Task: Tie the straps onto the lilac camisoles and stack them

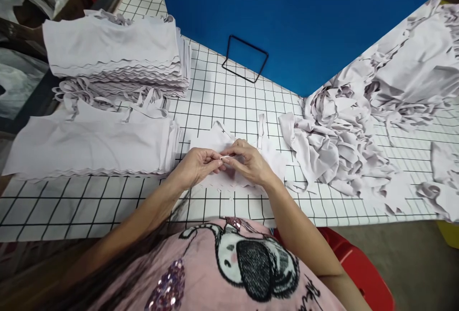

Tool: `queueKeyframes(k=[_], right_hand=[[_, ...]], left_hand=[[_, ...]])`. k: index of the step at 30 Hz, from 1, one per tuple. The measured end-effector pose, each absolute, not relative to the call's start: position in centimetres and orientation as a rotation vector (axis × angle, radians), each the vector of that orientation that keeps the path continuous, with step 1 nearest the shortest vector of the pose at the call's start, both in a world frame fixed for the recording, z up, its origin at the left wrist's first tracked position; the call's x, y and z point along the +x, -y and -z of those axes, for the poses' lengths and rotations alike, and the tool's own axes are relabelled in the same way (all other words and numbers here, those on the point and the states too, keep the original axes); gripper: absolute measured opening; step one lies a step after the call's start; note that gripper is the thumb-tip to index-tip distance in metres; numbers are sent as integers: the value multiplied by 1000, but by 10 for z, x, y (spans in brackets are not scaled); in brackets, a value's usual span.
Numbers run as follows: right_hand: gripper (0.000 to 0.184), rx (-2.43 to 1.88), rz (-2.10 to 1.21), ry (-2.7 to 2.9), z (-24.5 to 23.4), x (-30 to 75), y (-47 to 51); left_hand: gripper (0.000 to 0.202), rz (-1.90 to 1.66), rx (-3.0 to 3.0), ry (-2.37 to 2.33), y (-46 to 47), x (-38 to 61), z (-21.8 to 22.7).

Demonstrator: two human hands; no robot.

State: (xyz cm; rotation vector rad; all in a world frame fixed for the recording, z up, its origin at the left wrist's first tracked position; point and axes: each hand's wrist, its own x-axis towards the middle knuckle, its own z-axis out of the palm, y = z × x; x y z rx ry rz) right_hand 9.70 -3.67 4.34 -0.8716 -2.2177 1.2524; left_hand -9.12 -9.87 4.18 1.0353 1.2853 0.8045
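Along the left end of a grid-patterned counter [136, 203], a near stack [93, 143] and a far stack [114, 45] of pale cloth. Mid-counter, close to the near edge, the left hand [203, 163] has its grip pinched closed on a pale cloth piece [211, 138]; the right hand [249, 160] pinches it too, fingertips nearly meeting. Rightward, a loose cloth heap [340, 148] sprawls toward the far edge.

Blue panel [304, 24] beyond a white grid-patterned table [111, 205], red stool [369, 272] beside dull grey-brown floor [412, 253]
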Motion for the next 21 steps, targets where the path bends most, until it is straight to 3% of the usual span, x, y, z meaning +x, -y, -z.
queueKeyframes(k=[4,11,15,21], right_hand=[[12,-886,-1192,2256,-44,97,32],[10,-1006,-1000,2063,-45,94,12],[11,-1031,-1053,1965,-33,89,5],[12,-1015,-1121,2019,-19,87,10]], left_hand=[[25,-779,1178,-1389,99,-92,-45],[15,-762,2054,-1785,87,-101,-38],[23,-550,2092,-1838,77,-98,-34],[10,-645,1971,-1836,74,-91,-25]])
